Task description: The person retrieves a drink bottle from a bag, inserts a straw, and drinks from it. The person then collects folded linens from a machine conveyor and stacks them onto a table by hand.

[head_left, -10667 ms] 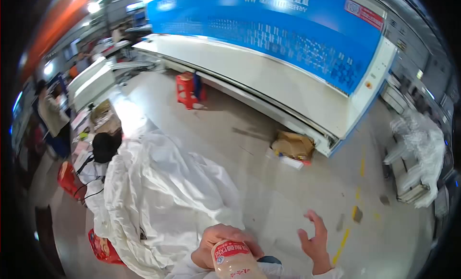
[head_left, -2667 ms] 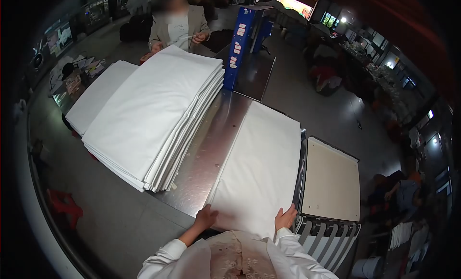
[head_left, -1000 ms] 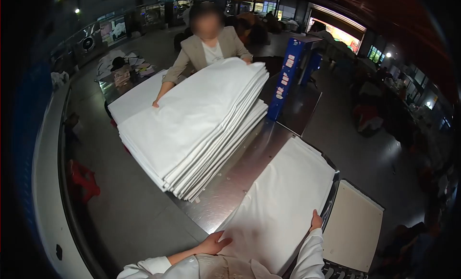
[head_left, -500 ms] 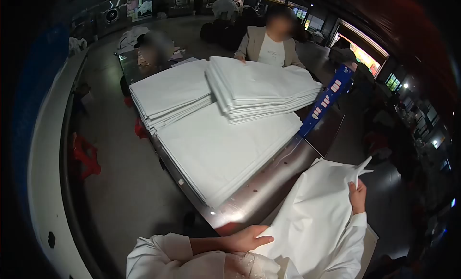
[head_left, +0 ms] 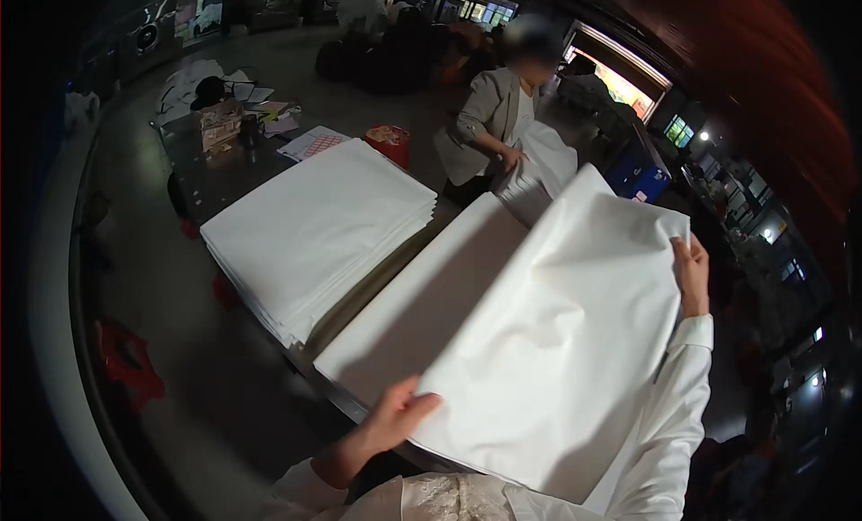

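Observation:
A folded white sheet (head_left: 566, 332) is stretched between my two hands, slanting over the right part of the table. My left hand (head_left: 397, 413) pinches its near left edge. Farther off, my right hand (head_left: 691, 274) grips the right edge near the far corner, fingers partly hidden by the cloth. Beneath the sheet lies a flat white stack of linen (head_left: 426, 292), its right part covered. To the left stands another neat stack of folded white sheets (head_left: 314, 229), with a narrow gap between the two.
Across the table a co-worker (head_left: 489, 117) holds a bundle of white linen (head_left: 543, 166). Printed papers (head_left: 314, 144) and a red container (head_left: 388, 146) sit beyond the left stack. A blue box-like object (head_left: 639, 173) is at far right. A red stool (head_left: 130, 368) stands on the floor at left.
My hands have moved the sheet forward and left, over the table. The thick upper stack has left the middle pile; the co-worker has turned and holds white linen. The view has shifted.

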Action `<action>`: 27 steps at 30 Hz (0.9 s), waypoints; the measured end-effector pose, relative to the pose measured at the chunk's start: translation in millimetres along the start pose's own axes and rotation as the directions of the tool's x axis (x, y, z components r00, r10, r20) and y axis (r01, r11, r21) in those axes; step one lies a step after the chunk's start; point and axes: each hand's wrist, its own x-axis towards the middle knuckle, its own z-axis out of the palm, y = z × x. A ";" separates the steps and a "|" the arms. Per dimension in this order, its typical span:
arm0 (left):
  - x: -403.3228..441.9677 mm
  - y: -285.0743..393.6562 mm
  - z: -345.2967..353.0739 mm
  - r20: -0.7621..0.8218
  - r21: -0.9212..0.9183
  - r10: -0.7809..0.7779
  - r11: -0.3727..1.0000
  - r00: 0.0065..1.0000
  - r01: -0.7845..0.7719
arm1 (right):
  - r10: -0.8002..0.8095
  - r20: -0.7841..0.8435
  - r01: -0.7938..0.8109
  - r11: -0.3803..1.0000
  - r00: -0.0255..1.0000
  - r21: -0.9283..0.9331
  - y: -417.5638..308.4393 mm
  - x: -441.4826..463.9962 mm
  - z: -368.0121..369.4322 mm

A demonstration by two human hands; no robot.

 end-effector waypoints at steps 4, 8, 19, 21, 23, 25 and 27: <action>26.1 -42.9 -108.6 -0.268 0.048 -0.092 0.993 0.959 0.109 | -0.004 -0.124 -0.065 0.838 0.992 -0.542 109.1 -31.6 85.1; 37.7 -62.3 -152.3 -0.488 0.290 -0.082 0.924 0.869 0.250 | 0.494 0.109 -0.068 0.328 0.863 -0.942 455.9 -175.5 162.2; 45.0 -97.8 -196.8 -0.411 0.717 0.291 0.689 0.864 0.108 | 0.501 -0.383 -0.630 0.637 0.776 -0.443 232.5 -212.1 204.5; 40.6 -80.4 -183.2 -0.477 0.689 0.208 0.692 0.854 0.216 | 0.469 -0.297 -0.555 0.699 0.832 -0.451 224.3 -243.0 192.4; 35.6 -71.5 -179.5 -0.504 0.752 0.231 0.592 0.832 0.291 | 0.521 -0.204 -0.548 0.684 0.829 -0.481 197.9 -277.1 159.3; 25.3 -80.3 -185.6 -0.519 0.824 0.368 0.456 0.771 0.337 | 0.338 -0.186 -0.375 0.672 0.923 -0.638 218.7 -335.3 108.8; 4.5 -95.4 -187.3 -0.500 0.864 0.559 0.373 0.662 0.338 | 0.212 -0.389 -0.442 0.482 0.897 -0.756 237.0 -401.2 43.7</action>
